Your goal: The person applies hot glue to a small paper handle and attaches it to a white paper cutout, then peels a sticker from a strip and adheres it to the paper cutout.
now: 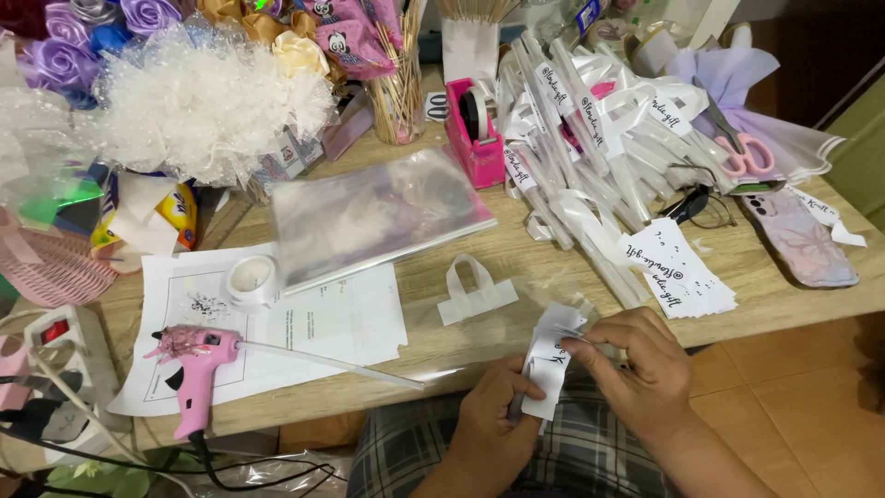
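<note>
**Sticker strip in hand, one ribbon loop made**

Both your hands work a white sticker strip (550, 364) just off the table (516, 254) edge, over your lap. Left hand (489, 420): grip clenched on the strip's lower end. Right hand (641, 364): fingertips pinching its top, peeling. Done, by my reading: one white ribbon loop (475, 290) lies beyond the strip. Left: cut label pile (682, 272), right of the loop; pink glue gun (194, 364) idle, far left.

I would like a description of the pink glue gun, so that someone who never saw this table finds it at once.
Look at the wooden table, on its left near edge, where white printed paper sheets lie. The pink plastic glue gun lies on them, with a long clear glue stick pointing right. Unlike the pink tape dispenser farther back, it has a black cord hanging off the table.
</note>
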